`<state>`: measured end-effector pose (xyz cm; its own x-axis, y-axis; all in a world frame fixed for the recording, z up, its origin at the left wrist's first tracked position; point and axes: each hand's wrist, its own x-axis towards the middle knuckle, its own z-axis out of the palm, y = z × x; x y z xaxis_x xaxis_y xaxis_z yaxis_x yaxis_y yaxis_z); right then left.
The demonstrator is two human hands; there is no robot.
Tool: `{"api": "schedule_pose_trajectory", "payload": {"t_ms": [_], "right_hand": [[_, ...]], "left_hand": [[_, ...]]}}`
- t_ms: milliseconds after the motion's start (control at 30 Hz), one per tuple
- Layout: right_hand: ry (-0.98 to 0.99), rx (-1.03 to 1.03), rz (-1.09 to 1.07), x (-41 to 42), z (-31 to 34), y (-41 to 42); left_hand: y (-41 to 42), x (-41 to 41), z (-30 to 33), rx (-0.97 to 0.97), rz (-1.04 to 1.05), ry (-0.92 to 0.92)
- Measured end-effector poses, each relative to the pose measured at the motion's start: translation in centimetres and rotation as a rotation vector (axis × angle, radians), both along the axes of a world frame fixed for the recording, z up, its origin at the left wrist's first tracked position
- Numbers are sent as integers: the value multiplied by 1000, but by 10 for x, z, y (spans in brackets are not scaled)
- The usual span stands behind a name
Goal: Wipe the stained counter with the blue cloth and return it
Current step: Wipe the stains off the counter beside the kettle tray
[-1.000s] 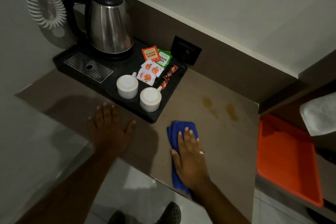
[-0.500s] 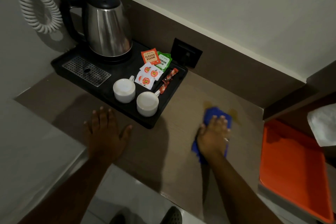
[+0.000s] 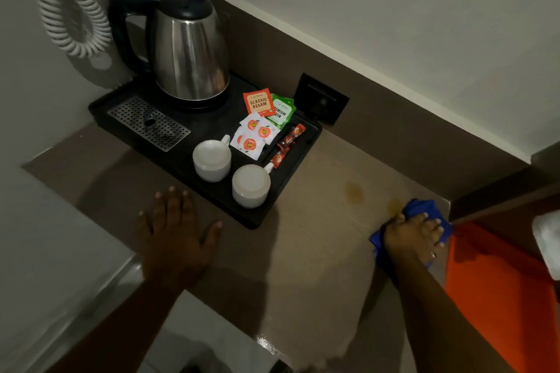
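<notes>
The blue cloth lies bunched near the counter's right edge, pressed down under my right hand. A yellowish stain shows on the brown counter left of the cloth, and a second, fainter stain touches the cloth's left side. My left hand rests flat on the counter with fingers spread, just in front of the black tray.
The black tray holds a steel kettle, two white cups, tea sachets and a drip grate. A wall socket sits behind it. An orange tray lies lower at right, with a white towel beside it. A coiled cord hangs at left.
My right hand has swept the blue cloth from the counter's front middle to the far right, across the stained spot. My left hand stays flat in place.
</notes>
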<state>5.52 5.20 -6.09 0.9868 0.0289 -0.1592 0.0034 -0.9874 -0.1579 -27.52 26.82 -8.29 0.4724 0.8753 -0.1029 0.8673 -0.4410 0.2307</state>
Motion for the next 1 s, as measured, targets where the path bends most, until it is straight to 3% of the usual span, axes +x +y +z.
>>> {"api": "schedule_pose_trajectory", "payload": {"t_ms": [67, 133, 200, 267, 333, 433, 600, 700, 767, 867, 1000], "right_hand": [[-42, 29, 200, -9, -2, 36], [-61, 68, 563, -31, -8, 57], [-35, 52, 840, -52, -13, 45], [-8, 43, 952, -53, -15, 7], [-9, 60, 885, -37, -15, -36], [-45, 67, 564, -6, -11, -58], [-17, 15, -79, 24, -4, 29], [66, 44, -184, 25, 1, 87], [28, 35, -34, 14, -4, 118], [-84, 82, 434, -13, -17, 141], [-17, 59, 987, -14, -14, 79]], "left_hand": [[1, 0, -2, -3, 3, 1], [2, 1, -2, -2, 1, -1], [1, 1, -2, 11, -8, 7], [1, 0, -2, 14, -11, 21], [3, -1, -3, -6, -12, 30], [3, 0, -2, -13, -12, 19], [1, 0, -1, -8, -16, 26], [5, 0, -6, -18, -3, 38], [5, 0, -7, -7, 1, 38], [5, 1, -6, 1, 7, 41], [6, 0, -4, -9, 13, 58]]}}
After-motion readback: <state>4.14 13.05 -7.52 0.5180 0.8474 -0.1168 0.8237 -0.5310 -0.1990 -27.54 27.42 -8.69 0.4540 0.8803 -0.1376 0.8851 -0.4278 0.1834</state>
